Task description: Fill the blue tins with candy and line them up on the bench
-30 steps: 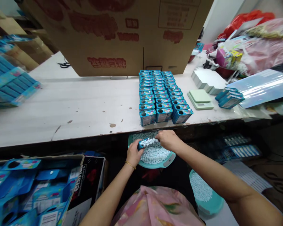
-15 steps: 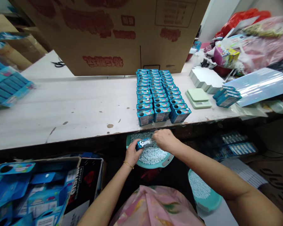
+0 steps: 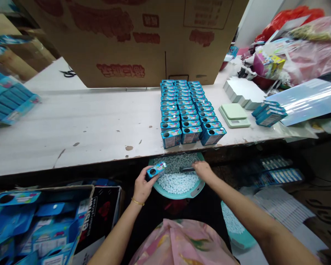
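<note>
Resting in the left hand (image 3: 142, 187), a blue mint tin (image 3: 156, 170) is gripped by curled fingers, its long axis pointing up toward the right hand (image 3: 203, 170). Right fingers are held together beside a dark slender object (image 3: 186, 169), contact unclear, above white mints (image 3: 176, 182) in a teal tray (image 3: 179, 196).

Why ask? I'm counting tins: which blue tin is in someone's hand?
The blue tin gripped in the left hand, tilted above the teal basin of white candies; the other tins stand in rows on the table.
</note>
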Motion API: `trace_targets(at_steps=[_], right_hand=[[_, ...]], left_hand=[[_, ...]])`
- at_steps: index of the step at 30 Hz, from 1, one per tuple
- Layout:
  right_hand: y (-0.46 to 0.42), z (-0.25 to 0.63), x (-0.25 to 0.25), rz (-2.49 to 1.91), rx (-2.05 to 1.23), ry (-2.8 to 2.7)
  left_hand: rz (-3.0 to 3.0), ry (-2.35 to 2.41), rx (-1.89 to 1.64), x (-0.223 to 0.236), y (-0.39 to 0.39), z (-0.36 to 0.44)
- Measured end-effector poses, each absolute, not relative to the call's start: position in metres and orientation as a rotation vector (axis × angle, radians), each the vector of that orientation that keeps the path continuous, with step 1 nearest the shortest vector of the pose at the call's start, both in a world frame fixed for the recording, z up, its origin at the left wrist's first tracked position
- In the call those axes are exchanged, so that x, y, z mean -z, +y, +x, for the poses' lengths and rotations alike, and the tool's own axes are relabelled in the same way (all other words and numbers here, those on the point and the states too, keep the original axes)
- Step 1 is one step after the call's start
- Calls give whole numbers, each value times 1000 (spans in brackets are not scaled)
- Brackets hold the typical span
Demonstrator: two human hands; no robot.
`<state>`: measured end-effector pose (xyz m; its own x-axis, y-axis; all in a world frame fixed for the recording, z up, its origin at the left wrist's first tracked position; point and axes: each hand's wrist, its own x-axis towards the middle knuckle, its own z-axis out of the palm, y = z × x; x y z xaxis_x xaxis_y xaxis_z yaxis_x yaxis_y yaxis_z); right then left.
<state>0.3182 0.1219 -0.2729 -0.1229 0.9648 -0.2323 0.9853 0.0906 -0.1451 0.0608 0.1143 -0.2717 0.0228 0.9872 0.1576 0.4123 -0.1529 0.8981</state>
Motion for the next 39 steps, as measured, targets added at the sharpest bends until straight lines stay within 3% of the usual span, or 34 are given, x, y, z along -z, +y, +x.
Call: trace_targets(at_steps=[7, 11, 16, 20, 27, 35, 39], right_hand=[[140, 260, 329, 2137, 732, 2282], [141, 284, 316, 2147, 845, 2358], [129, 315, 265, 2166, 943, 2575], [120, 315, 211, 2049, 780, 2638], [107, 279, 156, 1726, 187, 2515], [98, 273, 141, 1617, -8, 2533], [104, 316, 180, 1820, 66, 2429]], left_hand=[[1565, 1520, -1131, 269, 103, 42], [1558, 1530, -1162, 267, 102, 38], [1607, 1523, -1159, 269, 106, 53], [1729, 1527, -1084, 272, 109, 74], [1859, 1523, -981, 276, 112, 96], [1832, 1478, -1025, 279, 112, 93], [1748, 1403, -1093, 277, 109, 78]])
